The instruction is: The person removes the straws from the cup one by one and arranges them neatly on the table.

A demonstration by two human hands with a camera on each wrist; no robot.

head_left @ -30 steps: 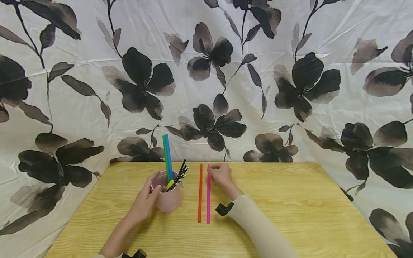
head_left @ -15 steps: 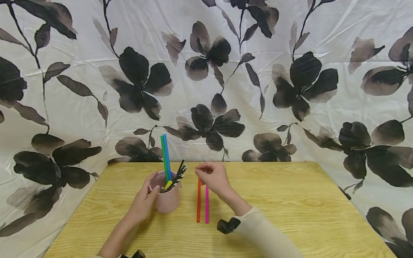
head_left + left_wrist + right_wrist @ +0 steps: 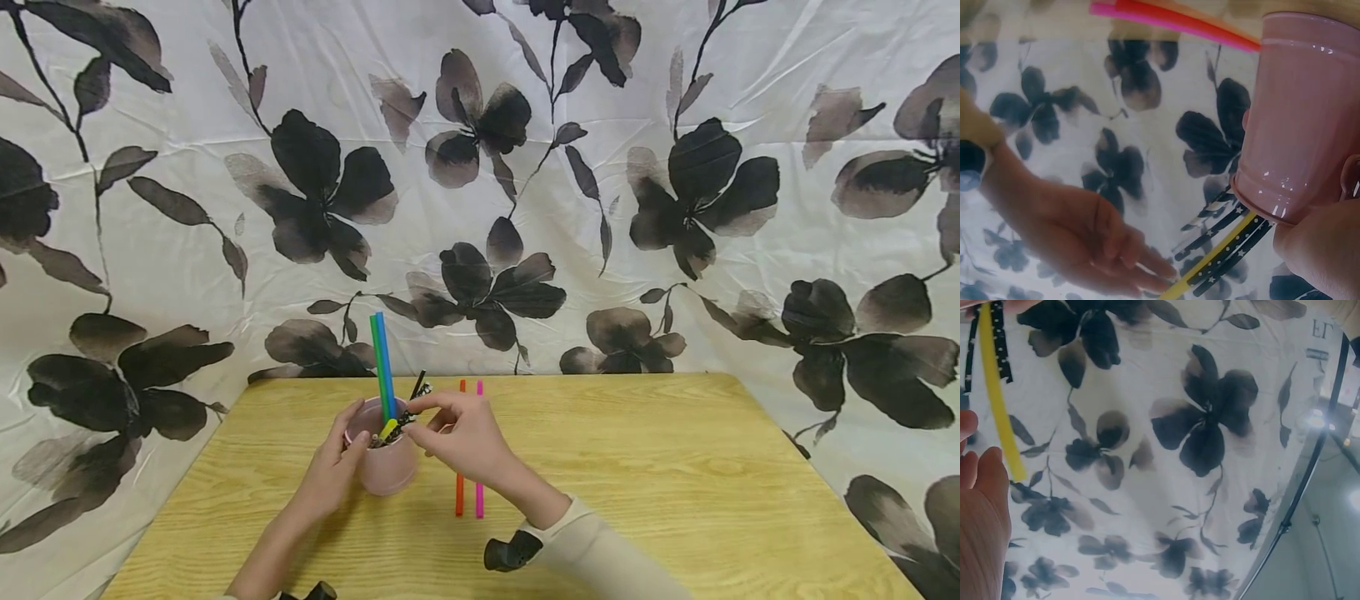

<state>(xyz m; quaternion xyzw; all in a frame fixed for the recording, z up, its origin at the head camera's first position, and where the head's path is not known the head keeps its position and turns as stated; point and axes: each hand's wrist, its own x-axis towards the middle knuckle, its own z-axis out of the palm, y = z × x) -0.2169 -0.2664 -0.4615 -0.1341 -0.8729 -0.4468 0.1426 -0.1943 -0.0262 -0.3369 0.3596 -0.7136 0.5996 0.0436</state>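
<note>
My left hand grips a pink cup by its side, thumb at the rim. Out of the cup rise a green straw, a blue straw, a shorter yellow straw and several black straws patterned with white. At the cup's mouth is my right hand, thumb and index finger parted around the patterned straws. Its fingertips reach the end of the yellow straw in the left wrist view. A red straw and a pink straw lie side by side under the right hand, partly hidden.
The wooden table runs back to a white cloth with dark flowers, hung behind it. A dark pole crosses the right side of the right wrist view.
My right hand has left the far end of the pink straw, passed over the red one and come left to the cup's mouth. The left hand keeps its hold on the cup.
</note>
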